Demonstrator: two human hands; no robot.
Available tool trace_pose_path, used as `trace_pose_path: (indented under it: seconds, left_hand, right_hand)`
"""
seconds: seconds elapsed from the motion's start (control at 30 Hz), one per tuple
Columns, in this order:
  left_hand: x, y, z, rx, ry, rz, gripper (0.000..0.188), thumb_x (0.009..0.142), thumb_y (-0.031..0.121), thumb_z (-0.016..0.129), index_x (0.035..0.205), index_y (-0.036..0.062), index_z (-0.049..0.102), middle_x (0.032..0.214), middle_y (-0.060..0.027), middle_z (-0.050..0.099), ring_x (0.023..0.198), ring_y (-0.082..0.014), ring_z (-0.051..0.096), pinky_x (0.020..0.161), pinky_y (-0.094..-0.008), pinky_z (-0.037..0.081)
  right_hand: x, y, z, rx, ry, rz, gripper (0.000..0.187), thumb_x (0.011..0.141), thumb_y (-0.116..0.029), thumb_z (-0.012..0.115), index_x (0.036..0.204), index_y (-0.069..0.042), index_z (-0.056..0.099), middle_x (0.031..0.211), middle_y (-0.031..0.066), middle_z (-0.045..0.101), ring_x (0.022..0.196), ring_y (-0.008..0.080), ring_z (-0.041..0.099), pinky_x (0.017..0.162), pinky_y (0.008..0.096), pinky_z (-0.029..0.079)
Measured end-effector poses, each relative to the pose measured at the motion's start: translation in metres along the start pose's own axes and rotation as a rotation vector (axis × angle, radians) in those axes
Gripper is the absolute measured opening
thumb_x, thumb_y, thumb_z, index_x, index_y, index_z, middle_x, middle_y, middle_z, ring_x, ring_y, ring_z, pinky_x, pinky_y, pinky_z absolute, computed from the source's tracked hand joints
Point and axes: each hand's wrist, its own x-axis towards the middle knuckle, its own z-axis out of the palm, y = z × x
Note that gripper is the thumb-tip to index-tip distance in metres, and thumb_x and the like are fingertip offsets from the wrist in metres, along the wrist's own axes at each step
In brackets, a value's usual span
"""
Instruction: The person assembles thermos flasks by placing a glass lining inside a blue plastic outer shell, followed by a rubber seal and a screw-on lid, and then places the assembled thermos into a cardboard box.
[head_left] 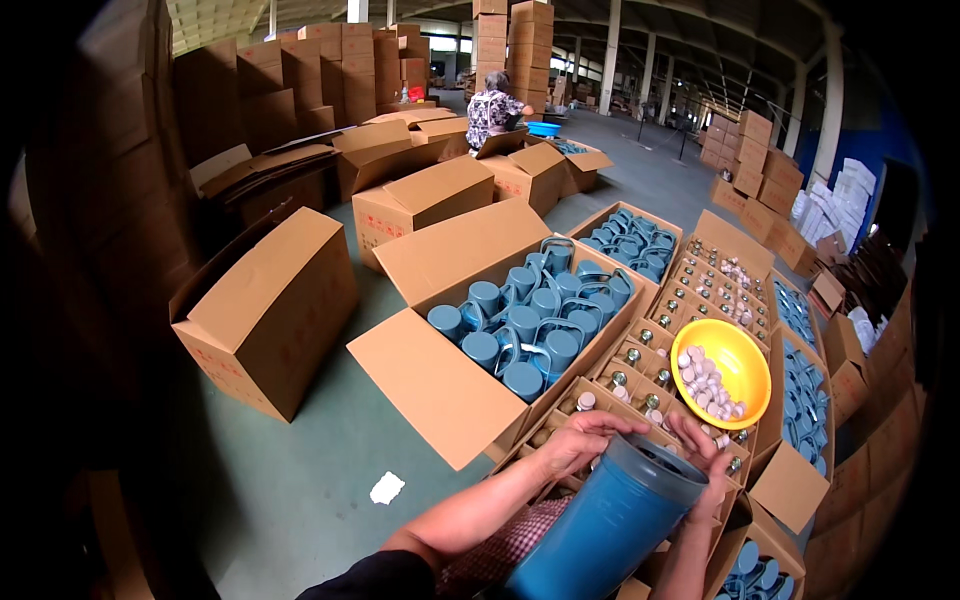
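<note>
A large blue cylinder (590,530), which looks like a thermos casing with a dark open rim, tilts up from the lower edge in front of me. My left hand (580,440) grips the left side of its rim, fingers bent over the top. Against the right side of the rim lies my right hand (703,462), its fingers curled beside the opening. The inside of the casing is mostly hidden. Just beyond my hands stands a yellow bowl (757,375) holding several pale pinkish round caps (712,385). It rests on a divided carton (600,385) of silvery-necked flasks, some with caps on.
An open carton (440,395) of blue handled lids or tops (523,322) sits to the left, with similar cartons behind and right. A closed-looking box (270,310) stands on the green floor near a white scrap (387,488). Farther off, another person (493,110) works by stacked cartons.
</note>
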Motion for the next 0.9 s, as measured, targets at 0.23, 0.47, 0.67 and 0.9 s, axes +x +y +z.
trace_pose_path:
  seconds: [0.23,0.47,0.67,0.9]
  left_hand:
    - [0.066,0.069,0.072,1.596,-0.143,0.202,0.032,0.068,0.033,0.073,0.082,0.0045,0.068,0.075,-0.0098,0.065,0.067,-0.0279,0.062,0.06,-0.0339,0.049]
    - [0.069,0.11,0.042,1.523,-0.105,0.094,0.04,0.066,0.036,0.073,0.08,-0.0003,0.066,0.068,-0.0102,0.061,0.059,-0.0221,0.058,0.055,-0.0297,0.044]
    - [0.067,0.107,0.034,1.593,-0.133,-0.022,0.046,0.053,0.033,0.083,0.078,-0.0013,0.065,0.064,-0.0079,0.057,0.055,-0.0184,0.051,0.052,-0.0274,0.04]
    - [0.064,0.093,0.027,1.317,0.242,0.021,0.034,0.063,0.025,0.081,0.076,-0.0016,0.064,0.066,-0.0035,0.057,0.061,-0.0112,0.05,0.057,-0.0247,0.039]
  right_hand:
    - [0.015,0.03,0.012,-0.041,0.007,0.279,0.05,0.093,-0.036,0.036,0.125,0.001,0.043,0.123,0.0172,0.05,0.116,0.0243,0.045,0.092,0.0345,0.04]
    - [0.021,0.134,-0.058,-0.346,0.222,0.513,0.03,0.088,-0.019,0.05,0.111,0.0,0.057,0.104,0.0138,0.062,0.099,0.0203,0.058,0.08,0.0303,0.045]
    - [-0.032,0.195,-0.092,-0.854,0.374,0.488,0.015,0.077,-0.011,0.062,0.09,-0.004,0.065,0.086,0.0121,0.066,0.081,0.026,0.063,0.073,0.0338,0.049]
    - [-0.03,0.266,-0.053,-1.384,-0.026,0.565,0.051,0.066,-0.008,0.064,0.116,-0.013,0.051,0.108,0.0156,0.051,0.105,0.0355,0.049,0.082,0.0416,0.048]
